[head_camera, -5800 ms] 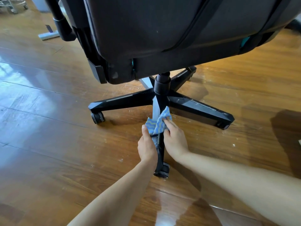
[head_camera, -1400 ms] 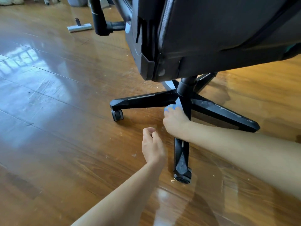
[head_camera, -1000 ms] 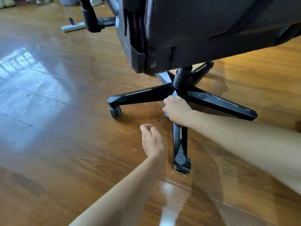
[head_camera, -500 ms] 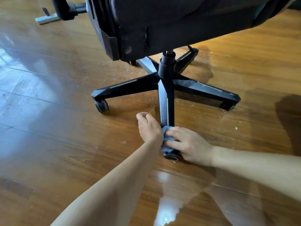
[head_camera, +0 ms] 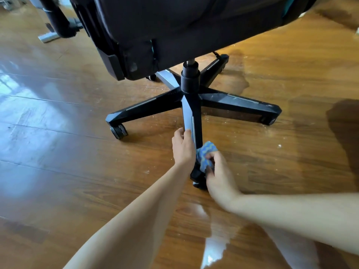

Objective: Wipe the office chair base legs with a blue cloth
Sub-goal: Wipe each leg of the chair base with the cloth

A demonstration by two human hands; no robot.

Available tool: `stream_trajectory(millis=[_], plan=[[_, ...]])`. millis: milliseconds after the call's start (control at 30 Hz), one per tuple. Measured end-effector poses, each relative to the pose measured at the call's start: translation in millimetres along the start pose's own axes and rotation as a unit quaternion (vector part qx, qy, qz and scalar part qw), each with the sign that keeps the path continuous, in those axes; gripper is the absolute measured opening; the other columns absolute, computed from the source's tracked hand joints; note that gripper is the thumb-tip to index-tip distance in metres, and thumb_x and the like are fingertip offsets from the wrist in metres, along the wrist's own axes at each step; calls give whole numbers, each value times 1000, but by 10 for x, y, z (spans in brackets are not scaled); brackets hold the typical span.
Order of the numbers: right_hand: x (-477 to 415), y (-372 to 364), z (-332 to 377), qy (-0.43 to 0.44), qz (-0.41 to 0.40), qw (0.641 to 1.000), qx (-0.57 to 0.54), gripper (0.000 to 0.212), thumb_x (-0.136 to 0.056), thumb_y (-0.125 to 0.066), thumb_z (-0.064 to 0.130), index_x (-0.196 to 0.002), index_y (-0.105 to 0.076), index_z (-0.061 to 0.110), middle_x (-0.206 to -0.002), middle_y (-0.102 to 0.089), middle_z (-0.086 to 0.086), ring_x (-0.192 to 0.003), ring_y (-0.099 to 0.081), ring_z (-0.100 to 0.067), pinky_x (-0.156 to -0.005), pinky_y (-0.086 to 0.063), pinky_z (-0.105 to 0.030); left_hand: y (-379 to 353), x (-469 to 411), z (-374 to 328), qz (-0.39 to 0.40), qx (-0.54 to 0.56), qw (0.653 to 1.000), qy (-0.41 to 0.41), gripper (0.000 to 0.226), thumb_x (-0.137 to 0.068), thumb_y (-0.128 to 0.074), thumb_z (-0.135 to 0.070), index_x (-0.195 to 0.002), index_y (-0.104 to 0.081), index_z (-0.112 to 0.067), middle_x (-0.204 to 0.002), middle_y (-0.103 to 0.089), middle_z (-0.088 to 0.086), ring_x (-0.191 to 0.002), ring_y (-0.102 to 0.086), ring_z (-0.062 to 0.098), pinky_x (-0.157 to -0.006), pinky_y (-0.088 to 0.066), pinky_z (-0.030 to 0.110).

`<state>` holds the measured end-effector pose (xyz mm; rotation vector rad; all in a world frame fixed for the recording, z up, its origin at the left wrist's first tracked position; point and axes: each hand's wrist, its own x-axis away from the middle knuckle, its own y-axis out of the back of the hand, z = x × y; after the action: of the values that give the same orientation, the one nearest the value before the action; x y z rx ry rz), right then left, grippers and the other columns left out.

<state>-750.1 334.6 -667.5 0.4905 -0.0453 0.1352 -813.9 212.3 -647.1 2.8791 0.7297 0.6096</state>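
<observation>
A black office chair stands on a glossy wooden floor [head_camera: 58, 162], its seat underside [head_camera: 194, 26] filling the top of the view above the five-legged chair base [head_camera: 191, 98] and the central column [head_camera: 190, 78]. The near leg [head_camera: 191, 117] runs from the hub straight towards the camera and ends at a caster [head_camera: 198, 180] partly hidden by the hands. The right hand [head_camera: 218, 176] grasps the bunched blue cloth [head_camera: 206, 154], which has a paler wavy pattern, and presses it against the right side of the near leg close to the outer end, just above the caster. The left hand [head_camera: 183, 148] sits on the other side of that leg, its bent fingers [head_camera: 186, 133] laid over the leg's left edge in a steadying grip; the thumb is hidden. The left leg [head_camera: 143, 107] reaches out to a caster [head_camera: 118, 131], the right leg [head_camera: 240, 104] to another caster [head_camera: 269, 120], and two rear legs show behind the column. Pale specks [head_camera: 233, 131] lie scattered on the floor around the base. A silver bar [head_camera: 47, 36] lies on the floor at the upper left.
</observation>
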Motion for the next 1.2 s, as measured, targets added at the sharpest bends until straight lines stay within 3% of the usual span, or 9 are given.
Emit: stream_trajectory(millis=[200, 333, 467, 567, 667, 767, 900, 1067, 1200], plan=[[-1353, -55, 418, -99, -76, 992, 33, 45, -95, -48, 3, -134, -57, 23, -127, -66, -2, -103, -62, -25, -74, -48, -30, 83, 83, 60, 21, -95, 995, -38, 43, -109, -35, -37, -143, -61, -32, -133, -61, 0, -106, -59, 17, -90, -46, 37], [-1799, 21, 624, -120, -38, 991, 44, 52, -94, -46, -1, -141, -57, 17, -136, -62, -8, -117, -61, -32, -97, -54, -41, 104, 96, 45, 48, -145, 988, -33, 41, -96, -58, -33, -137, -60, -28, -122, -64, 8, -92, -67, 25, -74, -57, 39], [-1563, -63, 525, -103, -65, 990, 69, 49, -91, -47, -2, -133, -61, 18, -118, -65, -6, -102, -62, -29, -76, -52, -34, 15, 48, -13, 55, -267, 961, -39, 78, -85, -74, -24, -154, -38, -20, -135, -49, 3, -126, -52, 26, -95, -55, 44], [-1183, -30, 294, -87, -40, 992, 83, 48, -91, -47, 4, -135, -60, 20, -121, -68, -3, -105, -64, -29, -78, -49, -31, -29, 28, -44, 34, -312, 948, -53, 69, -85, -71, -16, -146, -40, -11, -139, -49, 6, -131, -46, 30, -103, -52, 48], [-1080, -3, 213, -89, -15, 994, 61, 43, -84, -43, 0, -117, -67, 13, -105, -73, -7, -95, -66, -31, -75, -56, -40, -46, 66, -21, 18, -313, 947, -69, 53, -86, -71, -17, -131, -45, -12, -130, -53, 6, -124, -53, 31, -100, -53, 50], [-1363, -26, 349, -85, -49, 994, 54, 23, -79, -41, -4, -90, -61, 2, -84, -66, -17, -74, -57, -33, -56, -41, -37, -50, 101, -30, 21, -333, 940, -71, 61, -86, -75, -20, -137, -42, -11, -133, -52, 6, -127, -52, 30, -104, -51, 48], [-1786, -48, 526, -85, -73, 990, 83, 23, -79, -47, -3, -65, -42, 15, -63, -47, -1, -64, -47, -27, -47, -26, -28, -43, 97, -52, 25, -348, 936, -48, 66, -89, -75, -20, -143, -38, -12, -140, -50, 6, -134, -50, 30, -110, -46, 48], [-2060, -25, 621, -109, -57, 987, 105, 17, -89, -54, 5, -94, -67, 15, -88, -67, -5, -82, -66, -28, -57, -43, -27, -6, 80, -49, 17, -355, 934, -26, 68, -90, -74, -20, -146, -36, -12, -142, -49, 6, -135, -48, 30, -112, -43, 49], [-1700, -77, 451, -87, -39, 992, 83, 46, -86, -53, 4, -124, -69, 24, -109, -71, 2, -86, -65, -19, -58, -43, -25, 71, 19, -12, 1, -363, 932, -27, 69, -89, -71, -17, -148, -36, -13, -143, -49, 6, -136, -47, 30, -112, -42, 50]])
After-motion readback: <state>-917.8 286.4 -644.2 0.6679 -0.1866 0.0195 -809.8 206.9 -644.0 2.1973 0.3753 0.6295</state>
